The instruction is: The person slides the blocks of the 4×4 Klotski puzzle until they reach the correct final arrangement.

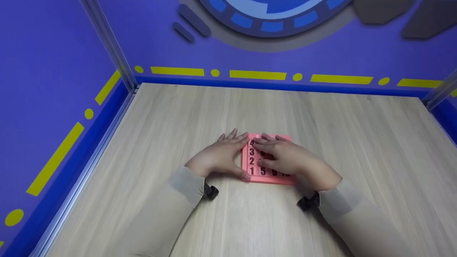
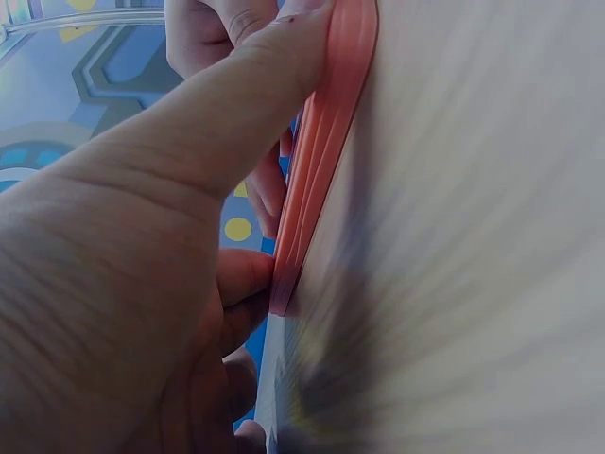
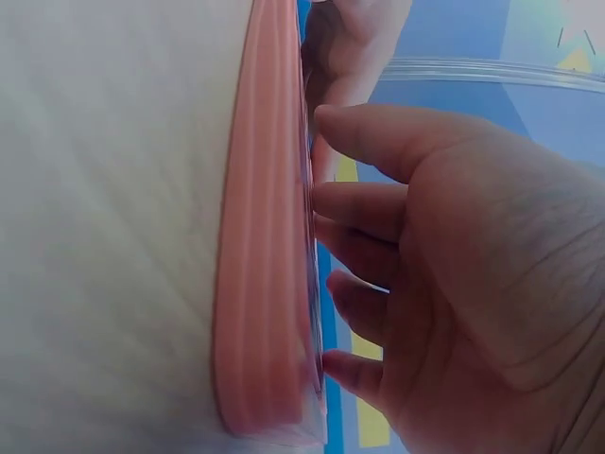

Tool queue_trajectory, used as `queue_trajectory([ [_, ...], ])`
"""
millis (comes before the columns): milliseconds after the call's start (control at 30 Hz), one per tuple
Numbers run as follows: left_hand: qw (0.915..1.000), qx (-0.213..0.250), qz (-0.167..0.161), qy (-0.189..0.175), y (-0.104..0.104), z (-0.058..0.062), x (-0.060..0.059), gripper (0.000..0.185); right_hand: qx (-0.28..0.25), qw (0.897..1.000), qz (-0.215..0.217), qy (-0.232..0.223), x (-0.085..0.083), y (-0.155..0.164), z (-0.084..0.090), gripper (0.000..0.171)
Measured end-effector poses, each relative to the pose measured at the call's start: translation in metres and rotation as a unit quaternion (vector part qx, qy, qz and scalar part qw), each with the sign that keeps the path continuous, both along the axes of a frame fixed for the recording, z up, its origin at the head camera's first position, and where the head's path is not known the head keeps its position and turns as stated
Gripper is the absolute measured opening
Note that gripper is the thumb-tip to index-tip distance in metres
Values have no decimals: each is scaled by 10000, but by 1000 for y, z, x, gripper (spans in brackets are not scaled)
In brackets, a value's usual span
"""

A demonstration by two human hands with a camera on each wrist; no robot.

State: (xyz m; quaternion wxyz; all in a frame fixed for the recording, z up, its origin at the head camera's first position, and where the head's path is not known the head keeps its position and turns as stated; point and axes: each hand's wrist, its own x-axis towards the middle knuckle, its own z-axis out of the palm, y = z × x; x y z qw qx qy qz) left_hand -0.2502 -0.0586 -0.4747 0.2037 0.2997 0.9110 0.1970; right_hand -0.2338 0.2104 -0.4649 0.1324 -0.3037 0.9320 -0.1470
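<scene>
Pink plastic, flat and square, the sliding number puzzle [image 1: 268, 174] lay on the pale wood-grain table [image 1: 321, 117], near the middle and close to the person. The left hand [image 1: 217, 157] held it at its left edge: the thumb [image 2: 236, 113] lay stretched along the near left corner, and the other fingers reached to the far left corner, so the frame sat between them. The right hand [image 1: 289, 159] rested on top of the puzzle, its fingers [image 3: 378, 203] only a little apart and slightly bent, the tips pressing on the tiles; it was not pinching anything. To do this step well, I think the left hand should keep the frame steady against the table, and the right fingertips should push one tile at a time, flat and along the row, without lifting the frame. On the tiles, black digits could be read: 1, 2, 3 and probably 4 going up the left column, then 5 and 9 along the near row. The next number was half covered by the hand, and I could not tell it. No brand name was visible
</scene>
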Motion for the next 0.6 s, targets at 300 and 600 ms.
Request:
queue_trajectory([
  [300,10000,31,36,31,-2,-3,0,143,40,9999,-123,-39,-2,9,0,64],
  [600,10000,48,17,3,0,0,-1,143,70,9994,-339,-37,-4,22,3,57],
])
